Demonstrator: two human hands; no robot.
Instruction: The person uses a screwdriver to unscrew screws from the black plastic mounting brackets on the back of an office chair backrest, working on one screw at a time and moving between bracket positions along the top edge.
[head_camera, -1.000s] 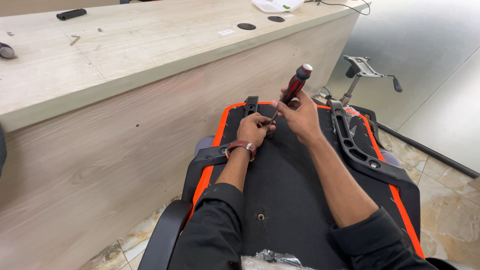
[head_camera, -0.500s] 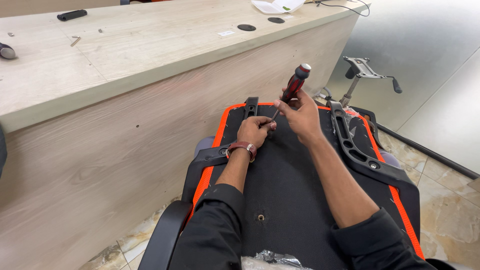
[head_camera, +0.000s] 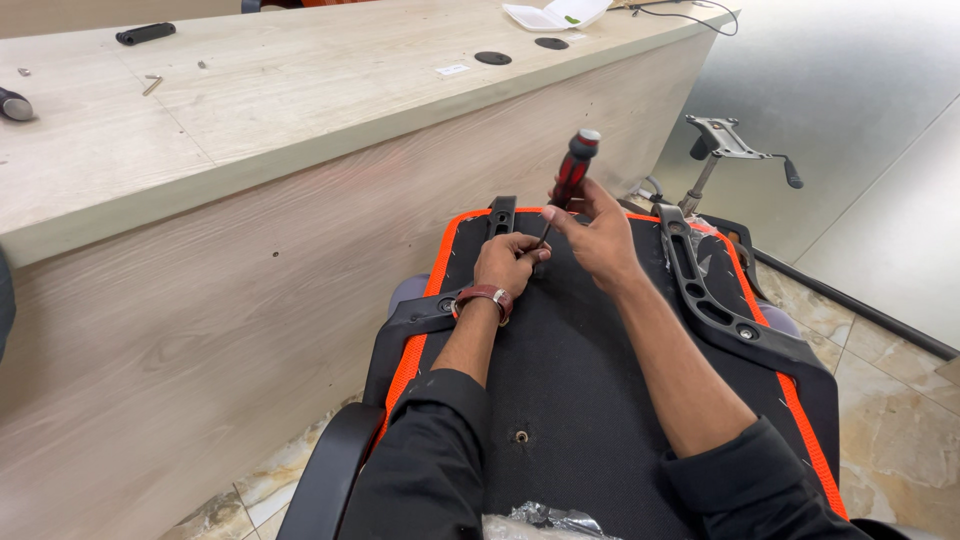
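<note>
Right hand (head_camera: 600, 240) grips a red-and-black screwdriver (head_camera: 566, 185) at the lower handle, tool tilted, shaft running down to the black underside of an upturned chair seat (head_camera: 580, 380) with orange trim. Left hand (head_camera: 508, 262) is curled in a fist at the shaft tip, resting on the seat. Black armrest bracket (head_camera: 715, 300) lies right of them; wooden counter (head_camera: 250, 110) stands just beyond.

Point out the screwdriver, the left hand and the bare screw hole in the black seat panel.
screwdriver (head_camera: 573, 170), head view, on its red and black handle.
left hand (head_camera: 508, 260), head view, on the back of the hand.
screw hole (head_camera: 521, 436), head view, on its metal ring.
</note>
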